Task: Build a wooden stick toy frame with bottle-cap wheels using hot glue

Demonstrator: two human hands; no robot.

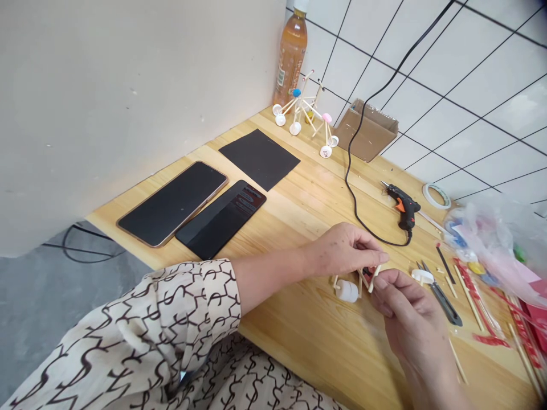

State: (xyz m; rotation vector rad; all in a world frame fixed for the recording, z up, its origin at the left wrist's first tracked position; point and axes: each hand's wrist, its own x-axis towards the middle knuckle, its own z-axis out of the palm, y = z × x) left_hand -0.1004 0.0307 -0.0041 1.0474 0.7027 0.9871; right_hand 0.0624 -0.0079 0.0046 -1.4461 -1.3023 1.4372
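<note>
My left hand point(337, 250) reaches in from the left, its thumb and fingers closed on a small wooden-stick frame point(362, 278). White round pieces point(347, 291), like bottle caps, sit at the frame's near left end. From the right, my right hand point(405, 310) pinches a short pale stick point(375, 279) at the frame's right side. Something dark red shows between the sticks, partly covered by my fingers. Whether the short stick is fixed to the frame I cannot tell. Just beyond my right hand lies a white cap point(422, 276) with a stub of stick, touching a utility knife point(444, 302).
A black glue gun point(404, 208) lies ahead, its cord looping across the table. Nearby are a tape roll point(436, 195), loose sticks point(469, 296) and plastic bags point(499, 245). Two phones point(171, 205), a black sheet point(260, 159), stick models point(305, 111), a bottle point(292, 54) and cardboard point(365, 131) lie farther off.
</note>
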